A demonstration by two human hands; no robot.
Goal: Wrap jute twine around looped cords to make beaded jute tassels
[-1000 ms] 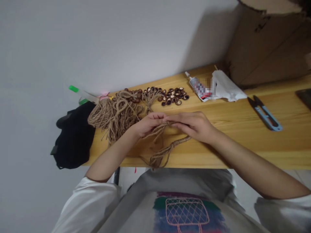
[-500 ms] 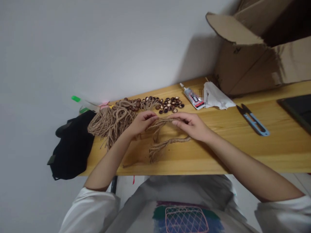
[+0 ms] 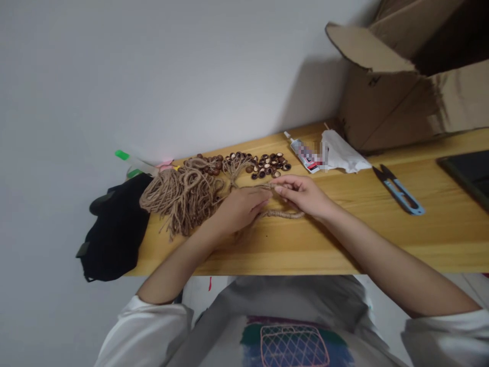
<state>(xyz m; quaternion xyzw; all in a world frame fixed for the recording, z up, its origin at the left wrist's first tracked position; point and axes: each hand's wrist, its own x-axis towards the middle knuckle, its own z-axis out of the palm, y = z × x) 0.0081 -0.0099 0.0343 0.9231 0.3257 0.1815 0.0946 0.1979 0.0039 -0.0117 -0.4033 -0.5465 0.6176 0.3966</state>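
At the middle of a wooden table [image 3: 344, 239], the left hand [image 3: 240, 206] curls over a jute cord [image 3: 284, 214], fingers together and closed on it; the right hand [image 3: 301, 194] pinches the cord's upper strand between thumb and fingertips; heaped jute twine [image 3: 179, 196] and brown beads [image 3: 267, 165] lie just behind; blue snips [image 3: 399, 191] rest well apart, rightward.

One head-worn camera looks forward and down, close over the table [image 3: 344, 239] against the wall [image 3: 171, 76].
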